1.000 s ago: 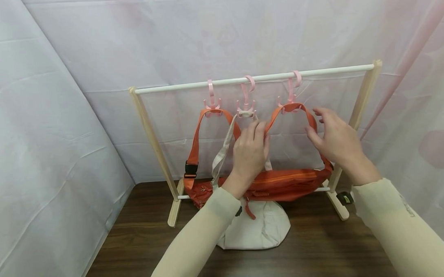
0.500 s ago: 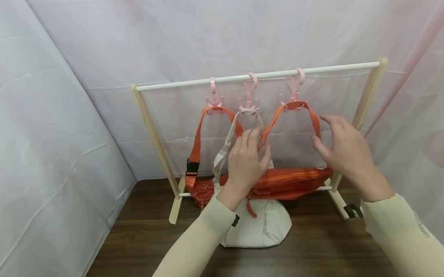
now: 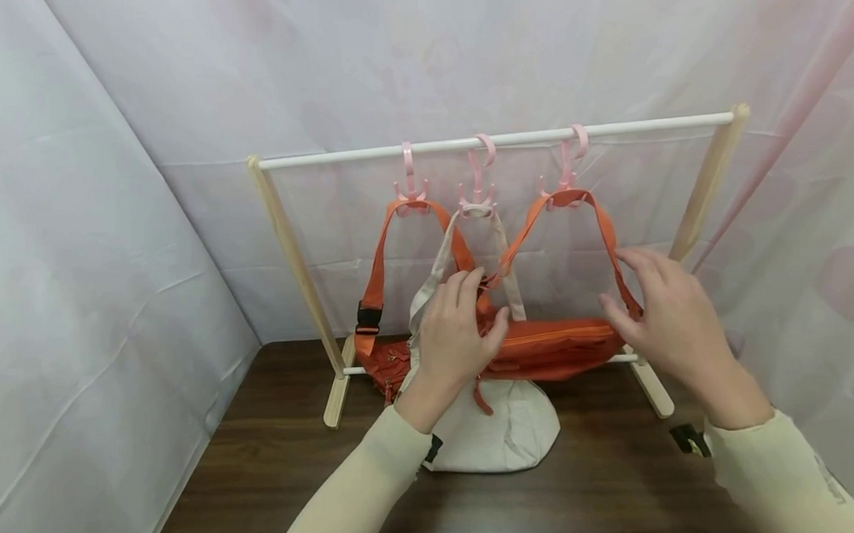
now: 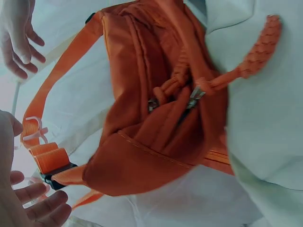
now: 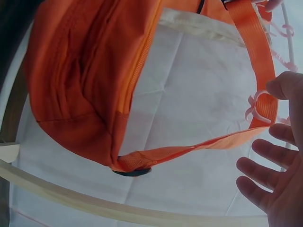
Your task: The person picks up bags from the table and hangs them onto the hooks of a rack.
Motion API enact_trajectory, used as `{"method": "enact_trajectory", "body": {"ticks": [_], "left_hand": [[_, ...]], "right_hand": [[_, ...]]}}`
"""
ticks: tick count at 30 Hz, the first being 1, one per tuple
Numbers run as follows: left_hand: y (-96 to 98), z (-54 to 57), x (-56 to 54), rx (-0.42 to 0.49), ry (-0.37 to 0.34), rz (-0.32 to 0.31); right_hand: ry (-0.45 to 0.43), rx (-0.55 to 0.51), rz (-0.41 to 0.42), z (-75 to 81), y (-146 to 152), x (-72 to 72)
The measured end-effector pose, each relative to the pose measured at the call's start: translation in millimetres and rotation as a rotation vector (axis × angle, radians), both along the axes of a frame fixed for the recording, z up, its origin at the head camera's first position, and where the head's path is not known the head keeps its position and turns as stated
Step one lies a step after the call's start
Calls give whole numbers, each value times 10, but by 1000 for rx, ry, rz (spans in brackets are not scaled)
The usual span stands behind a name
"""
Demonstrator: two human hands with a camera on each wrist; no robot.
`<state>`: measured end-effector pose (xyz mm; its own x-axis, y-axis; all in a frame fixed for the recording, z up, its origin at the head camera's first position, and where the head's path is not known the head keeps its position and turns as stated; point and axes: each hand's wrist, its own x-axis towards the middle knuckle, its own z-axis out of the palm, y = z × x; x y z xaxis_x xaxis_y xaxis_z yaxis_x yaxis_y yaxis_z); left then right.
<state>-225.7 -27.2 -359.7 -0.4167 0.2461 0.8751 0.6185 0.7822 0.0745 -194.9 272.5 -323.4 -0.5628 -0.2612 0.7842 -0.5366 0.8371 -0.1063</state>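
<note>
An orange waist bag [image 3: 557, 348] hangs at the rack, its orange strap [image 3: 375, 276] looped over the left and right pink hooks. From the middle hook [image 3: 477, 194] hangs an off-white bag [image 3: 513, 428], lower part on the table. My left hand [image 3: 452, 332] stands in front of both bags with fingers extended, hiding part of them; contact cannot be told. My right hand [image 3: 676, 324] is spread beside the strap's right end, thumb and fingers apart. In the right wrist view, the right hand [image 5: 284, 161] has nothing in its fingers. A black buckle [image 4: 57, 175] shows in the left wrist view.
A white rod [image 3: 648, 125] on wooden legs [image 3: 710, 182] forms the rack, standing on a dark wooden table [image 3: 264, 468]. Pale curtains [image 3: 80, 255] enclose the back and sides. A black strap piece [image 3: 687, 439] shows near my right cuff.
Both hands have come down and toward me; the left has also shifted left, away from the orange strap, uncovering its middle. The bags keep hanging on the hooks.
</note>
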Motion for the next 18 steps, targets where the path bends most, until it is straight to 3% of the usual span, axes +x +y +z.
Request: {"method": "enact_trajectory", "body": {"ticks": [11,18], "left_hand": [[-285,-203,135,-24,-55,-15],[-440,-307,251,-61,-100,10]], "right_hand": [[-35,46,38,-293,-99,174],[-48,69,80,-516,-161,246]]}}
